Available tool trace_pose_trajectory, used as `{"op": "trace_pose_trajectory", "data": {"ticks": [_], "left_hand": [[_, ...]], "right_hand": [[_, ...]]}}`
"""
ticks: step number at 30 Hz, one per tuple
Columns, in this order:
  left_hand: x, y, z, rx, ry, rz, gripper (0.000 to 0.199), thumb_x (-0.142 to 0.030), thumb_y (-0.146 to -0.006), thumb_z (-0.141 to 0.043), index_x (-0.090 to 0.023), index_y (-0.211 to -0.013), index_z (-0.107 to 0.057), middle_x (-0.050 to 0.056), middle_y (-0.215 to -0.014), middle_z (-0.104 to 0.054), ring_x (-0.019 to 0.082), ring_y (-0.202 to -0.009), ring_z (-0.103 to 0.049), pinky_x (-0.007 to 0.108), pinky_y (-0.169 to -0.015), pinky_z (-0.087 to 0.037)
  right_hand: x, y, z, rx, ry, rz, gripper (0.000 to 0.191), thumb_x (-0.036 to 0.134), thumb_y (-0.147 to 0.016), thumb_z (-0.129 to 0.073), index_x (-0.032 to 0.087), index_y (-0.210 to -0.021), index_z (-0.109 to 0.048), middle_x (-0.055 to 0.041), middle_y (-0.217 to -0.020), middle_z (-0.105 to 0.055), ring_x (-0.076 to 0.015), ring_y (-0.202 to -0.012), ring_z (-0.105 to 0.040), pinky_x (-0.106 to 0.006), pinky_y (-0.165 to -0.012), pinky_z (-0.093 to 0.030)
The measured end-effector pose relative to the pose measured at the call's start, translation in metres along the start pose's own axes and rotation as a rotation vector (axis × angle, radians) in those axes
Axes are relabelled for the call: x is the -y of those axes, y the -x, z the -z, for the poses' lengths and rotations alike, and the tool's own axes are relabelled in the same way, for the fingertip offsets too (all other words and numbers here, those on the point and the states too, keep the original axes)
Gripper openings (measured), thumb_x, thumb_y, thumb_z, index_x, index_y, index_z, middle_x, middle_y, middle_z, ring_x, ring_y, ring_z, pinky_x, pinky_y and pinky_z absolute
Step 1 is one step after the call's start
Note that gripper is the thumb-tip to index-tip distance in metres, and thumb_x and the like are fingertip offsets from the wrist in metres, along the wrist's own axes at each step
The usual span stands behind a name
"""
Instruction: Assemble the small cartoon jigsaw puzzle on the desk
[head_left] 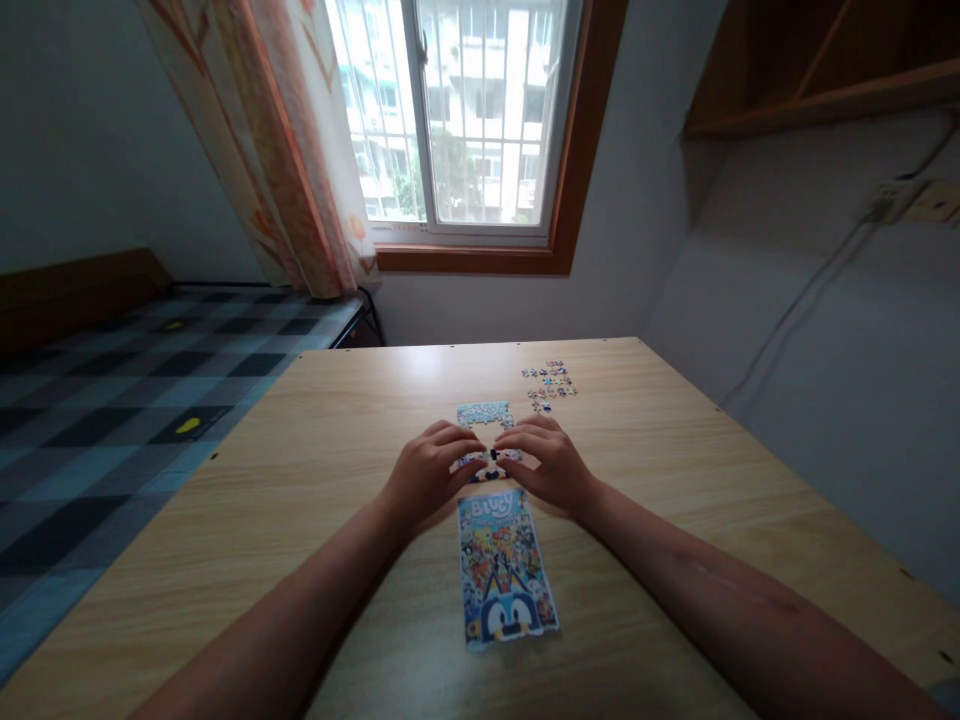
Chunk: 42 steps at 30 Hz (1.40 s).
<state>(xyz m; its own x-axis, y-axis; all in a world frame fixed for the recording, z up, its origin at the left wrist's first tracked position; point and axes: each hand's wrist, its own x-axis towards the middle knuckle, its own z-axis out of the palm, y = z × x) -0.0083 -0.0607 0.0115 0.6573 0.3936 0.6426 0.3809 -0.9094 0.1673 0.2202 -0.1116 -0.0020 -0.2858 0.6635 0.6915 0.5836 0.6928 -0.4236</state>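
Note:
A partly assembled jigsaw puzzle lies mid-table, its frame of joined pieces surrounding bare wood. My left hand is at its left side, thumb and fingers curved together near a small piece. From the right, my right hand reaches in, fingertips pinched close to a small dark puzzle piece between the two hands. Which hand grips that piece is too small to tell. Below the puzzle, nearer to me, lies a printed Bluey picture sheet with a torn lower edge.
Loose puzzle pieces are scattered beyond my right hand on the wooden table. A checked bed stands at the left, a curtained window behind. A cable hangs on the right wall.

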Motion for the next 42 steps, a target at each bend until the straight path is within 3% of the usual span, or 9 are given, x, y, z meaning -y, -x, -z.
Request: {"op": "trace_pose_trajectory", "data": {"ticks": [6,10,15,20,28,35,42], "left_hand": [[0.003,0.001,-0.002,0.024,0.002,-0.008,0.020,-0.037,-0.094,-0.065,-0.022,-0.102,-0.076,0.006,-0.100,-0.076,0.020,-0.094,-0.067,0.038,-0.084,-0.058],[0.009,0.004,0.000,0.043,0.003,0.037,0.023,-0.036,-0.093,-0.067,-0.023,-0.110,-0.075,0.008,-0.106,-0.075,0.022,-0.097,-0.067,0.042,-0.086,-0.058],[0.000,0.003,0.004,0.118,0.003,0.020,0.017,-0.032,-0.093,-0.065,-0.027,-0.104,-0.077,0.007,-0.111,-0.073,0.023,-0.101,-0.065,0.044,-0.089,-0.057],[-0.011,0.001,0.004,0.237,-0.012,-0.005,0.017,-0.033,-0.091,-0.067,-0.034,-0.104,-0.079,0.006,-0.124,-0.069,0.027,-0.111,-0.062,0.052,-0.096,-0.053],[-0.008,0.007,0.002,0.335,-0.024,-0.037,0.033,-0.047,-0.089,-0.067,-0.039,-0.121,-0.072,0.008,-0.146,-0.056,0.035,-0.132,-0.052,0.061,-0.104,-0.046],[-0.008,0.007,0.004,0.355,0.002,-0.037,0.030,-0.045,-0.090,-0.067,-0.040,-0.119,-0.073,0.006,-0.153,-0.050,0.035,-0.138,-0.048,0.061,-0.107,-0.044],[-0.007,0.007,0.004,0.423,-0.007,-0.011,0.032,-0.046,-0.093,-0.062,-0.041,-0.123,-0.071,0.004,-0.158,-0.044,0.033,-0.143,-0.042,0.058,-0.112,-0.040]], "right_hand": [[0.000,-0.001,0.001,0.073,-0.016,0.028,0.011,0.028,-0.094,-0.066,0.028,-0.092,-0.077,-0.0023,-0.098,-0.080,-0.0205,-0.094,-0.069,-0.038,-0.093,-0.047],[-0.013,-0.002,0.014,0.102,0.049,-0.059,0.013,0.028,-0.093,-0.067,0.028,-0.092,-0.080,-0.0039,-0.098,-0.080,-0.0227,-0.096,-0.069,-0.041,-0.096,-0.045],[-0.029,0.000,0.024,0.115,0.026,-0.134,0.011,0.030,-0.091,-0.070,0.027,-0.091,-0.081,-0.0055,-0.094,-0.080,-0.0228,-0.091,-0.069,-0.041,-0.094,-0.047],[-0.025,0.003,0.015,0.204,-0.025,-0.074,0.011,0.026,-0.089,-0.070,0.028,-0.088,-0.081,-0.0038,-0.091,-0.080,-0.0210,-0.086,-0.068,-0.039,-0.089,-0.048],[-0.024,0.001,0.013,0.246,-0.015,-0.028,0.014,0.025,-0.090,-0.067,0.028,-0.087,-0.081,-0.0029,-0.089,-0.080,-0.0203,-0.084,-0.068,-0.038,-0.087,-0.048],[-0.024,0.001,0.013,0.272,-0.007,-0.001,0.016,0.022,-0.092,-0.066,0.028,-0.089,-0.081,-0.0029,-0.094,-0.079,-0.0194,-0.088,-0.068,-0.038,-0.089,-0.048],[-0.027,0.004,0.014,0.211,0.008,0.004,0.013,0.021,-0.090,-0.068,0.025,-0.092,-0.080,-0.0053,-0.099,-0.078,-0.0202,-0.091,-0.066,-0.039,-0.089,-0.049]]}}
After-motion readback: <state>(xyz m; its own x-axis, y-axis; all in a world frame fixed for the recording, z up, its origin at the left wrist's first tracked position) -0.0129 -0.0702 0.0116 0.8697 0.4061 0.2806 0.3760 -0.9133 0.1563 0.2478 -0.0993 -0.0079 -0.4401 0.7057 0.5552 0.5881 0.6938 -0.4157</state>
